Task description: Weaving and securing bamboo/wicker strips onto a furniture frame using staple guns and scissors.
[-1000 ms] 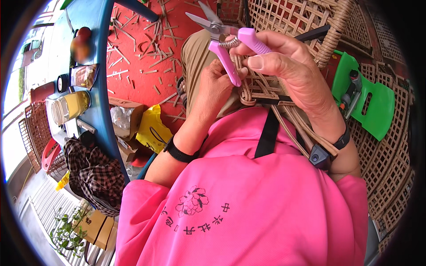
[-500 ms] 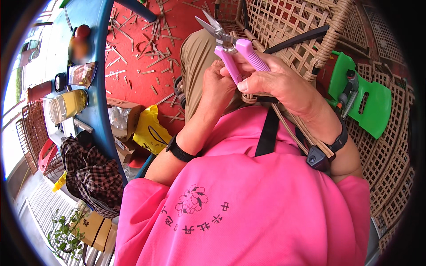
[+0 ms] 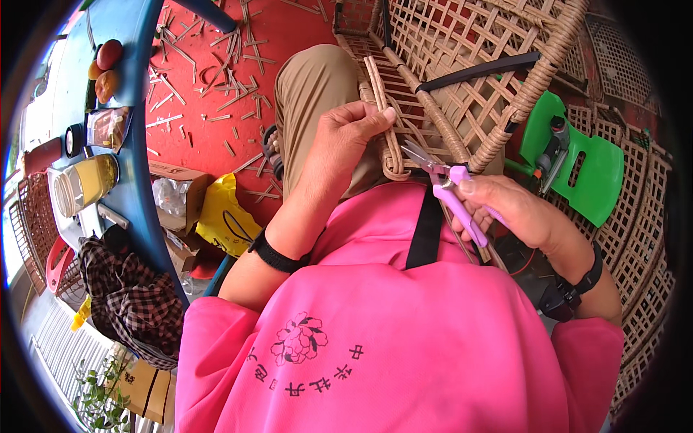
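Note:
My left hand (image 3: 342, 141) pinches a pair of pale rattan strips (image 3: 375, 81) between thumb and fingers. The strips stand up past my fingertips, and their lower end curls in a loop above my lap. In my right hand (image 3: 509, 209) is a pair of pruning shears (image 3: 445, 195) with pinkish-purple handles. Its blades point left, their tips close to the lower part of the strips; I cannot tell whether they touch. A woven rattan frame (image 3: 473, 32) with open lattice leans in front of me, crossed by a black strap (image 3: 480, 71).
A blue table (image 3: 137, 65) at the left bears fruit, a jar of yellow liquid (image 3: 90, 184) and a checked cloth (image 3: 133, 292). Rattan offcuts (image 3: 173, 90) litter the red floor. A yellow bag (image 3: 229, 213) lies below the table; a green plastic seat (image 3: 588, 177) stands right.
My hands have moved apart. The shears have come down to the right and turned toward the strips, while my left hand now holds the strips upright.

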Demonstrator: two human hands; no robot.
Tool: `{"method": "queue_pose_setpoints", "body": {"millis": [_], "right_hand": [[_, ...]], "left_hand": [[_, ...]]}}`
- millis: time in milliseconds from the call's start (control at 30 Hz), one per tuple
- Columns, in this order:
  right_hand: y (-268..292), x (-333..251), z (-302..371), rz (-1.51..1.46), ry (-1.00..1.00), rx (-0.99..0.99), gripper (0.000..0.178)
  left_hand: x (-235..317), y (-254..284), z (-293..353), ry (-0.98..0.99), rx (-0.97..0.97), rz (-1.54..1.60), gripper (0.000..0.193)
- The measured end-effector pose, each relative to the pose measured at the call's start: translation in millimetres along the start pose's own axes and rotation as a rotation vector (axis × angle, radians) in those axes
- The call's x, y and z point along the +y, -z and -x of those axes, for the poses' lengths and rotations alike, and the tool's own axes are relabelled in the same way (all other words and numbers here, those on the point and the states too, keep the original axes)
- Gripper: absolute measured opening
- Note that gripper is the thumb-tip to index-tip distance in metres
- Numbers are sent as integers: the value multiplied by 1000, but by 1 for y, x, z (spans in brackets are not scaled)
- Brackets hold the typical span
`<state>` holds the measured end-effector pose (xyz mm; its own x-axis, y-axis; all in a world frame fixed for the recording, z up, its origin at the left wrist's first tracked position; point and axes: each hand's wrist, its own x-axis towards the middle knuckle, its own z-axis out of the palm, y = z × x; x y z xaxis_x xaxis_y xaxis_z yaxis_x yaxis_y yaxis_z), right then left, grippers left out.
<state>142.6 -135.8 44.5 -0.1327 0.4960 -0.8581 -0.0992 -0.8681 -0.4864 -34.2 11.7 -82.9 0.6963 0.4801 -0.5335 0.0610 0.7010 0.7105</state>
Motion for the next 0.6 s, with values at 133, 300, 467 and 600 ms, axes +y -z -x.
{"method": "queue_pose_setpoints", "body": {"millis": [133,300,467,600], "right_hand": [[-6,-6,1,71,-19,32,51],[-7,-21,-3,135,-26,-44,52],[-9,-29,-7,211,-35,-45,55],[-13,-29,-5,184,-48,-18,53]], "left_hand": [[2,2,0,20,-5,26,16],[6,3,2,12,-6,55,12],[11,1,6,-26,11,89,12],[11,1,7,-37,14,117,14]]}}
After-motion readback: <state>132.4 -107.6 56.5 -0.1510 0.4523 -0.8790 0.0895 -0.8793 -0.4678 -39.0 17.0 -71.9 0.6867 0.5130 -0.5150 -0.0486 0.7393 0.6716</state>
